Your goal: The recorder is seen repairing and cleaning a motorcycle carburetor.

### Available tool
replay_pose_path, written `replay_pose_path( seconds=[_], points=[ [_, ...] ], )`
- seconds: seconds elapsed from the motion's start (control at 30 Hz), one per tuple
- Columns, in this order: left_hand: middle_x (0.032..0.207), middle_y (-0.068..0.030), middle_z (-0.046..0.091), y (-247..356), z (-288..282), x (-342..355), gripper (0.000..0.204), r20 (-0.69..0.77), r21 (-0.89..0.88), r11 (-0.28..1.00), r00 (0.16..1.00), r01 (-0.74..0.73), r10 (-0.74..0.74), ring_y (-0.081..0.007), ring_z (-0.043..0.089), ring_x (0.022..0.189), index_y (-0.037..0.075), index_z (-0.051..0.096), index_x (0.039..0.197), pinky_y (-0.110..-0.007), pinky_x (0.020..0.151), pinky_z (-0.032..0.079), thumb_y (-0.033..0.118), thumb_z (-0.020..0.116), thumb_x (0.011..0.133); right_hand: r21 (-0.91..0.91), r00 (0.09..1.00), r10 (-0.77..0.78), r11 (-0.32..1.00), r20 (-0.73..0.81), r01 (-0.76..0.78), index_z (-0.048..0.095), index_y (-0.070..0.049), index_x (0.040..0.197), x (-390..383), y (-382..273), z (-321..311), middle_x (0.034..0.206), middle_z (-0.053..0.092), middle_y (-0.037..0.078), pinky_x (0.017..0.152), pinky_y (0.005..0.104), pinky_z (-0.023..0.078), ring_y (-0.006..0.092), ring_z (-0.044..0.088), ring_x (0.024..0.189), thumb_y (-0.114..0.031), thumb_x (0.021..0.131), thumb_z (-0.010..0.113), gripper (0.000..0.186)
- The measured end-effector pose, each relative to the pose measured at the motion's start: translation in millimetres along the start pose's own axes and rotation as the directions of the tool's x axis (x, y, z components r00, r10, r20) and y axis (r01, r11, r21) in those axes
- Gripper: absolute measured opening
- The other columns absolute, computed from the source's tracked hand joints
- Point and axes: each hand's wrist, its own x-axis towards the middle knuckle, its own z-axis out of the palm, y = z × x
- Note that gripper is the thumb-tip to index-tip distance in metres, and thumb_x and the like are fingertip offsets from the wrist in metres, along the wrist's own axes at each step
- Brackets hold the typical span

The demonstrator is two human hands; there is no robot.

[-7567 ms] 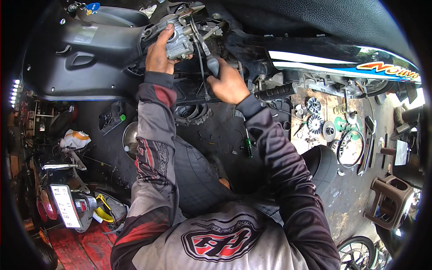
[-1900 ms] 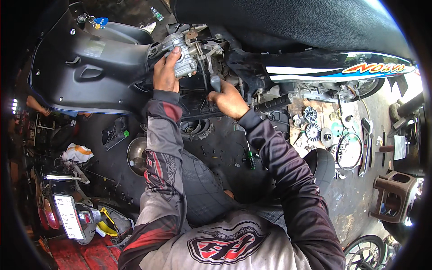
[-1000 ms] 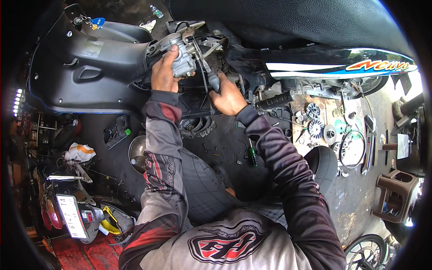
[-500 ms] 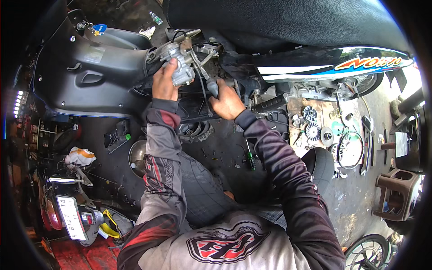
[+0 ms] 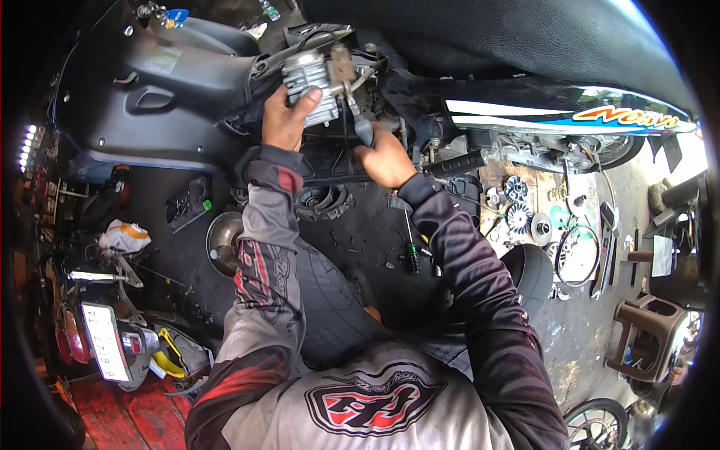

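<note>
My left hand (image 5: 286, 120) is wrapped round a silver, finned engine cylinder (image 5: 306, 73), its thumb lying across the fins. Just right of it, my right hand (image 5: 388, 159) grips the grey handle of a brush (image 5: 363, 130). The brush's brown head points up beside the cylinder and is slightly blurred; whether it touches the fins I cannot tell. Both hands are held over the opened middle of a scooter (image 5: 157, 94), between its black floor panel and the long black seat (image 5: 465, 37).
A green-handled screwdriver (image 5: 413, 259) and a metal bowl (image 5: 225, 244) are on the dark floor near my legs. Gears and a belt (image 5: 577, 256) lie on a board at right. A brown stool (image 5: 643, 337) stands farther right; another motorcycle's rear with its plate (image 5: 103, 341) is at left.
The cylinder has been turned in my left hand so its fins now face up. The brush has shifted slightly right and up relative to it. The whole view has tilted a little.
</note>
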Motion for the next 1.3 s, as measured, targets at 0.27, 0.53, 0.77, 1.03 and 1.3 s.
replay_pose_path(
  seconds=[0.27,0.53,0.77,1.03,1.3],
  points=[
    [0.104,-0.0093,0.069,21.1,11.4,2.5,0.042,-0.065,-0.26,0.938,0.965,0.229,-0.253,-0.0155,0.066,0.094,-0.003,0.062,0.122,-0.031,0.084,0.053,0.025,0.071,0.092,-0.144,0.995,-0.013,0.99,-0.095,-0.001,0.049,0.005,0.121,-10.8,-16.2,-3.6,0.095,0.066,0.031,0.085,0.0482,0.05,0.0475,0.065,0.095,-0.015,0.08,0.063,0.048],
    [0.104,-0.008,0.071,15.0,2.0,-1.6,0.048,0.05,0.166,0.978,0.992,-0.126,0.119,-0.0119,0.065,0.09,-0.002,0.065,0.118,-0.031,0.085,0.052,0.026,0.082,0.082,0.162,0.974,0.144,0.972,0.174,-0.173,0.049,0.008,0.119,1.2,-10.0,-4.7,0.095,0.065,0.034,0.084,0.0499,0.048,0.0504,0.063,0.092,-0.017,0.08,0.061,0.048],
    [0.105,-0.0105,0.071,11.3,5.2,1.1,0.048,-0.052,-0.404,0.85,0.919,0.338,-0.39,-0.0138,0.066,0.091,-0.003,0.066,0.115,-0.031,0.085,0.052,0.031,0.079,0.086,-0.164,0.988,-0.13,0.98,-0.084,0.115,0.044,0.007,0.126,-5.4,-12.0,-7.1,0.092,0.065,0.034,0.084,0.051,0.049,0.0511,0.063,0.091,-0.014,0.079,0.065,0.055],
    [0.105,-0.0107,0.071,4.9,-5.4,2.2,0.051,0.016,0.204,0.976,0.997,-0.074,0.072,-0.0151,0.067,0.089,-0.003,0.066,0.116,-0.03,0.086,0.052,0.033,0.081,0.083,-0.02,0.996,0.084,0.996,0.005,-0.083,0.052,0.009,0.114,-6.1,-18.3,1.0,0.101,0.064,0.036,0.09,0.0476,0.048,0.05,0.062,0.102,-0.014,0.079,0.063,0.044],
    [0.103,-0.0092,0.071,5.7,1.6,-1.3,0.047,0.129,0.33,0.895,0.953,-0.301,0.273,-0.0133,0.065,0.094,-0.003,0.063,0.119,-0.031,0.087,0.052,0.023,0.081,0.083,0.104,0.997,0.054,0.993,0.061,-0.06,0.05,0.008,0.119,-2.3,-1.0,-9.7,0.105,0.064,0.036,0.09,0.0502,0.047,0.0505,0.061,0.104,-0.017,0.079,0.064,0.049]
  ],
)
